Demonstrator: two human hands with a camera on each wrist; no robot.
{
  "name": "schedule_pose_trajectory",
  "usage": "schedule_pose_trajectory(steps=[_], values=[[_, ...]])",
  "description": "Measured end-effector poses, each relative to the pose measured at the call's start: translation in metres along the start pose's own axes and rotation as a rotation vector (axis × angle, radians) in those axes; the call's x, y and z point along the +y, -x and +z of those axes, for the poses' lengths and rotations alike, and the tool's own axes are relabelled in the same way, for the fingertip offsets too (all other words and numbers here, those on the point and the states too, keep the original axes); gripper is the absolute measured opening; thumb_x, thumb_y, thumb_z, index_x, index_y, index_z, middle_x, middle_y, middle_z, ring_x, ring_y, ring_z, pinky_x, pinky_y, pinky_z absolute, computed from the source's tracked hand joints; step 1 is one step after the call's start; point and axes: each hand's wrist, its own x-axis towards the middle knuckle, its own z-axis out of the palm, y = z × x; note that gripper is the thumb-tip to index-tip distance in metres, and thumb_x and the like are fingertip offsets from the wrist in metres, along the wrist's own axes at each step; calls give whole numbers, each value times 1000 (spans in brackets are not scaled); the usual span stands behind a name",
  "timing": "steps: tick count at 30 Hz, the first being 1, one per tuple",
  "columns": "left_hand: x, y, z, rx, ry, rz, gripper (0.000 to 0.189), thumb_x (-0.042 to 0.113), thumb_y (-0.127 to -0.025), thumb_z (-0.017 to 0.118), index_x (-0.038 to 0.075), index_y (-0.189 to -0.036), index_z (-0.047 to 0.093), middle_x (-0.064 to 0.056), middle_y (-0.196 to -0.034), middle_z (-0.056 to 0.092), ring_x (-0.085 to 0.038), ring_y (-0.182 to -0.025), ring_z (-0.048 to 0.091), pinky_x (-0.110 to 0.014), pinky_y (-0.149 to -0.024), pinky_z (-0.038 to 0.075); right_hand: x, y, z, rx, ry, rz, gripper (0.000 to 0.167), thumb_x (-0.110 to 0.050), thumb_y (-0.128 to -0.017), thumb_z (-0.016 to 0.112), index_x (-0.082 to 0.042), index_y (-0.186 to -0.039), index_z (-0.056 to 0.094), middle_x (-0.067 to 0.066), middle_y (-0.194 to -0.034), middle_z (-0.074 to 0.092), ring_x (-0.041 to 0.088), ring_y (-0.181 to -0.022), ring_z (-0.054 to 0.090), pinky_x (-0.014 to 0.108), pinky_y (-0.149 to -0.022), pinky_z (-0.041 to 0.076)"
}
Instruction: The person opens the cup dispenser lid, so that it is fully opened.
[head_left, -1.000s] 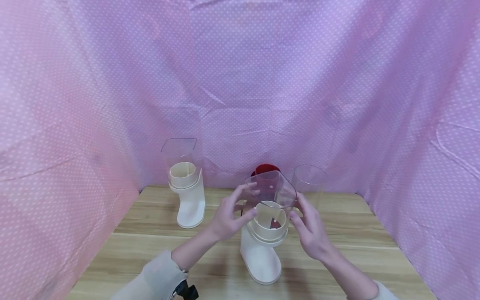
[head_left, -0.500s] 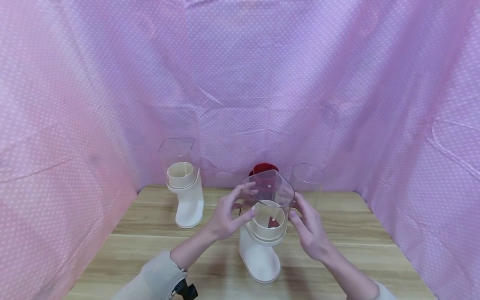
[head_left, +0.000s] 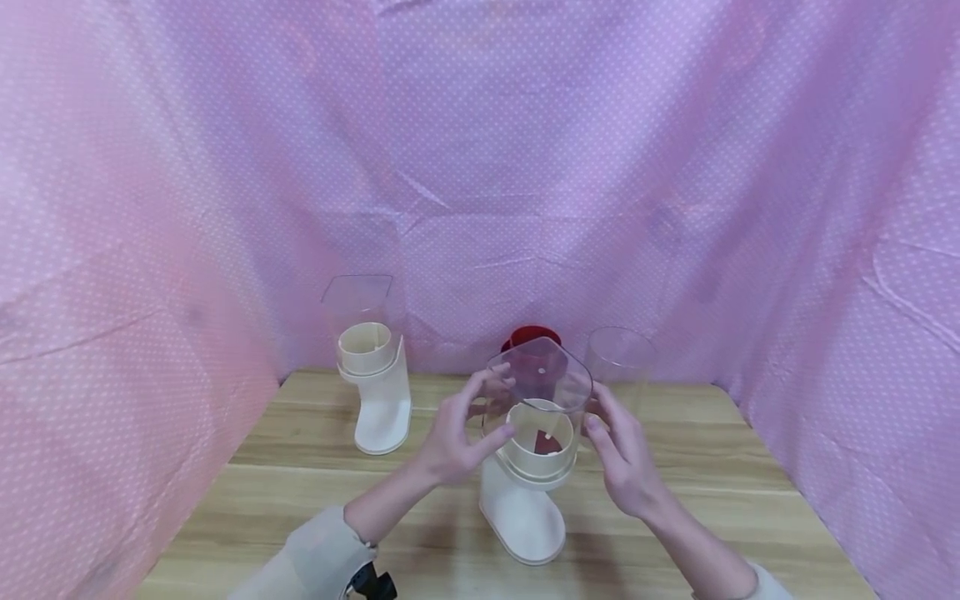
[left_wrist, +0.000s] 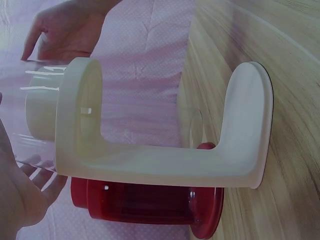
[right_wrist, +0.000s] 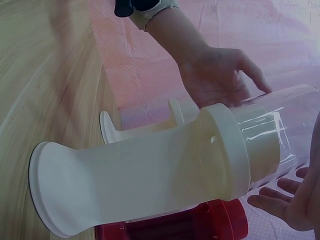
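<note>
In the head view a white stand [head_left: 523, 521] with a rounded foot rises on the table in front of me. Its ring at the top carries a clear container [head_left: 551, 400] with a cream collar [head_left: 538, 467] inside its lower part. My left hand [head_left: 457, 437] holds the container's left side, fingers behind and thumb in front. On the other side my right hand [head_left: 622, 462] holds it likewise. A dark red patch [head_left: 547, 442] shows through the collar. Both wrist views show the stand upright, with the right hand [left_wrist: 67, 30] and left hand [right_wrist: 215, 75] at opposite sides of the container.
At the back left stands a similar white stand [head_left: 384, 417] with its own clear container [head_left: 358, 298]. A red stand [head_left: 534, 335] is behind the held container. Right of it is a clear cylinder [head_left: 621, 367]. Pink dotted cloth [head_left: 480, 167] surrounds the wooden table [head_left: 300, 492].
The clear container has turned slightly between my hands; its far rim corner sits a little further left. More of the dark red patch shows inside the collar. My right thumb has moved slightly up.
</note>
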Motion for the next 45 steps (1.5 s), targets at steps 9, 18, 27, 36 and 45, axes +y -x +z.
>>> schedule_pose_trajectory(steps=[9,18,27,36,45], values=[[2,4,1,14,-41,4,45,18,-89,74,7,-131,63,-13,-151,63,-29,-120,72,-36,-86,65,0,0,1,-39,-3,-10,46,3,-107,40,0,-151,51,20,-122,71,10,-113,71,35,-87,66],[7,8,10,41,-48,-23,43,18,-87,76,10,-127,62,-9,-152,62,-26,-126,67,-39,-93,64,1,3,-3,-15,-10,0,47,4,-106,38,1,-151,52,18,-121,72,6,-113,70,29,-91,64],[4,5,8,26,-26,17,47,16,-85,78,8,-128,61,-14,-153,60,-26,-124,69,-38,-91,65,-3,6,-6,-29,-36,29,45,3,-108,37,0,-150,52,22,-127,68,5,-117,69,38,-88,66],[10,8,16,86,-95,3,63,23,-84,81,12,-141,59,-8,-140,69,-18,-108,70,-36,-85,65,-1,5,-6,-17,38,15,44,2,-107,39,-1,-148,55,16,-116,73,12,-108,71,34,-85,66],[2,10,9,35,-89,17,61,20,-80,82,10,-134,56,-9,-155,60,-25,-128,66,-46,-95,63,-4,5,-7,-20,-22,25,43,4,-108,38,3,-148,54,26,-126,69,1,-121,65,29,-94,63]])
